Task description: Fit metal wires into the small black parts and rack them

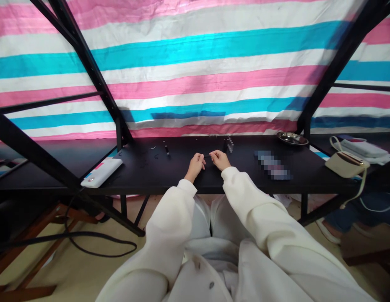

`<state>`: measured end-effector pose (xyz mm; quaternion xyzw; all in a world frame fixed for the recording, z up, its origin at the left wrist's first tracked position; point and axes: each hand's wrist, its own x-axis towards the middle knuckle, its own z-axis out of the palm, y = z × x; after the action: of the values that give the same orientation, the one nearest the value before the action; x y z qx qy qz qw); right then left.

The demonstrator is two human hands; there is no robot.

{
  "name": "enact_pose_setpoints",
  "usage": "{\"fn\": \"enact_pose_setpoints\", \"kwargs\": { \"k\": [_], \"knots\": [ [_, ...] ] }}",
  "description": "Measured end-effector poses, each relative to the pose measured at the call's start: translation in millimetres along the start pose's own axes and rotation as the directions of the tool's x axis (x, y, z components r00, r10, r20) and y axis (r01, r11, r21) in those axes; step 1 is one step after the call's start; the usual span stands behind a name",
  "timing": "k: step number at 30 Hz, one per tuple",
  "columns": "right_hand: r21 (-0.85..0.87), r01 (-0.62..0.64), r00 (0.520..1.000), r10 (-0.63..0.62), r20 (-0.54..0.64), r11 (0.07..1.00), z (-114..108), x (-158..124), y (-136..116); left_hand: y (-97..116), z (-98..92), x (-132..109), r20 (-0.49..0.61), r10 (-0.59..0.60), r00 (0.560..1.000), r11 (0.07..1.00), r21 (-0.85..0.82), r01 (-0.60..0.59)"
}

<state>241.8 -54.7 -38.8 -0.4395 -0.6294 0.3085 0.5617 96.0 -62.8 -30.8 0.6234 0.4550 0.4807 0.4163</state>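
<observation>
White jacket (198,277) cloth is filling the spot nearest the camera, and its sleeves (171,209) are reaching up to the black desk (144,178). Well to the left of the silver dish (292,139), and a bit nearer than it, the left hand (195,166) and the right hand (220,160) are holding a thin dark piece (207,157) between them. In both hands the grip is pinching, with the fingertips together and seeming to squeeze the piece's two ends. It is looking small and light, and likely stiff like a little stick, but it is blending into the black desk, so I am only guessing. If it is smooth it could be slipping, and a hard push could be bending or snapping it, so a soft pinch near each end is seeming best. Nearer than the dish, the desk's front edge is running under the cuffs, so a dropped piece could be rolling off. Left of the dish, a clear bumpy thing (230,145) is standing just behind the right hand, so bumping it is being a worry. Farther left of the dish, a small dark tube (167,149) is lying, then a white case (102,172); more room for moving is showing between the left hand and that case.
</observation>
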Motion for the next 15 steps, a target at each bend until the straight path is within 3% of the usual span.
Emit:
{"fn": "enact_pose_setpoints", "kwargs": {
  "k": [15],
  "knots": [
    [0.114,-0.053,0.998,0.049,0.039,0.992,-1.0,-2.2,-10.6,1.7,-2.1,1.0,-0.005,-0.018,1.0,0.998,-0.067,0.018]
  ]
}}
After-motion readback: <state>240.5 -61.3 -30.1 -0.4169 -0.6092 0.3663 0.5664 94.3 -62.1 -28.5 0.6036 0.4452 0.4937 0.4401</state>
